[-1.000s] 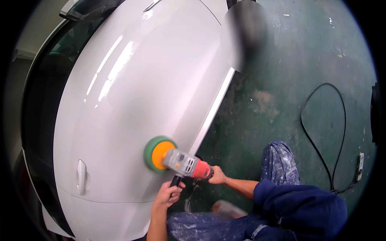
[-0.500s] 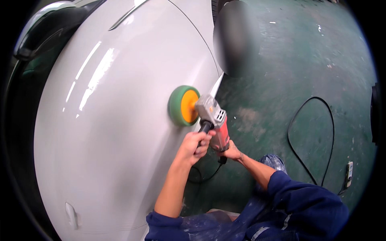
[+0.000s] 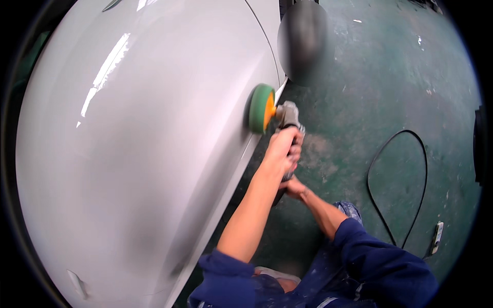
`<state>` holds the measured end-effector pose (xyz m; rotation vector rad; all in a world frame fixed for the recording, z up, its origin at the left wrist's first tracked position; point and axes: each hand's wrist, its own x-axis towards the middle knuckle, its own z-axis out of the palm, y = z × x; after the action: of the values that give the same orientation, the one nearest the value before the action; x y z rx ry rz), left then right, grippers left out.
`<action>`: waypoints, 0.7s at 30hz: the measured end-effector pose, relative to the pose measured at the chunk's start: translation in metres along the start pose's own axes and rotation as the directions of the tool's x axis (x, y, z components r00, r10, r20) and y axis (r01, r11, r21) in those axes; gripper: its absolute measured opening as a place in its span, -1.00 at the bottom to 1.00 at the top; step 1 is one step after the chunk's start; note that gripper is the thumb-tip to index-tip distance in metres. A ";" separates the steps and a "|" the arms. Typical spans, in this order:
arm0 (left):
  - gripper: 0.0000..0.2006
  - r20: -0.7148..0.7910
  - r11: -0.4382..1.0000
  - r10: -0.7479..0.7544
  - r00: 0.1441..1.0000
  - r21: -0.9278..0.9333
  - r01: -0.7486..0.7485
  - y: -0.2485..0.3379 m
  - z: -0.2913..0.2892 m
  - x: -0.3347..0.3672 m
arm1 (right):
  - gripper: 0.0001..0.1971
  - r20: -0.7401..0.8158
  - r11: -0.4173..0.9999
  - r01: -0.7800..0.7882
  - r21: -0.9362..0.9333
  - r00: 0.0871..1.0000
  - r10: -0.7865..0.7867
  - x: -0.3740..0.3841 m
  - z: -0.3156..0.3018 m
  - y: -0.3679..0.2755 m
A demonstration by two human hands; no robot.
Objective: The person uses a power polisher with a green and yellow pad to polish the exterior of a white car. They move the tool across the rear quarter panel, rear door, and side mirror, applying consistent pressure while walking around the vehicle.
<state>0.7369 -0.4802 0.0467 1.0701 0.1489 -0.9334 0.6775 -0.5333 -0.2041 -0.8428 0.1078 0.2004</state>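
A polishing machine [image 3: 290, 113] with a grey metal head is in both my hands. Its thick green foam pad [image 3: 261, 109] on a yellow backing disc stands on edge against the lower part of a white car door [image 3: 154, 133]. My left hand [image 3: 285, 146] is wrapped around the side handle, which it mostly hides. Lower down, my right hand [image 3: 294, 187] grips the rear of the body, partly covered by the left hand and forearm. Whether the pad spins cannot be made out.
A blurred dark wheel [image 3: 305, 43] is beyond the door's far edge. A black cable [image 3: 371, 190] loops over the green floor [image 3: 354, 123] at right, beside a white power strip [image 3: 437, 237]. The door handle [image 3: 77, 284] is at lower left; my shoe [image 3: 277, 274] is below.
Both hands have carried the polisher right and slightly farther away, from higher on the door panel to near its lower edge. The pad now appears more edge-on. The view has shifted too.
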 end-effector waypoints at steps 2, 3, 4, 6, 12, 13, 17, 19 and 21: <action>-0.86 -0.074 0.999 -0.040 0.996 -0.009 0.039 -0.013 -0.026 -0.052 | -0.55 0.075 0.999 -0.018 0.030 0.997 0.015 -0.016 0.039 0.040; -0.90 -0.088 0.999 -0.048 0.995 -0.025 0.046 -0.024 -0.033 -0.067 | -0.53 0.087 1.000 -0.004 0.026 0.996 0.002 -0.030 0.047 0.054; -0.96 -0.085 0.997 -0.077 0.993 -0.037 0.074 -0.031 -0.040 -0.089 | -0.51 0.112 1.000 0.015 0.017 0.994 -0.017 -0.045 0.059 0.069; -0.80 -0.137 0.993 -0.113 0.984 -0.045 0.108 -0.030 -0.051 -0.149 | -0.48 0.164 0.999 0.050 -0.019 0.985 -0.047 -0.072 0.092 0.093; -0.69 -0.309 0.997 -0.073 0.948 -0.015 0.072 -0.065 -0.094 -0.342 | -0.57 0.194 0.855 0.130 -0.502 0.980 -0.034 -0.140 0.180 0.094; -0.69 -0.344 0.998 -0.052 0.938 0.009 0.059 -0.070 -0.096 -0.367 | -0.57 0.224 0.801 0.173 -0.574 0.973 -0.049 -0.147 0.191 0.085; -0.77 -0.542 0.995 0.088 0.836 0.090 -0.047 -0.106 -0.115 -0.440 | -0.62 0.341 0.636 0.283 -0.718 0.940 -0.034 -0.155 0.218 0.064; -0.82 -0.589 0.992 0.110 0.801 0.116 -0.051 -0.114 -0.112 -0.452 | -0.58 0.363 0.628 0.286 -0.724 0.932 -0.006 -0.151 0.224 0.046; -0.82 -0.586 0.977 0.183 0.789 0.196 -0.081 -0.116 -0.107 -0.443 | -0.61 0.373 0.583 0.334 -0.740 0.926 -0.056 -0.146 0.219 0.026</action>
<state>0.4118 -0.1557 0.1451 1.4893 0.5278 -0.4496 0.5325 -0.3715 -0.0529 -1.7143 -0.4225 0.1631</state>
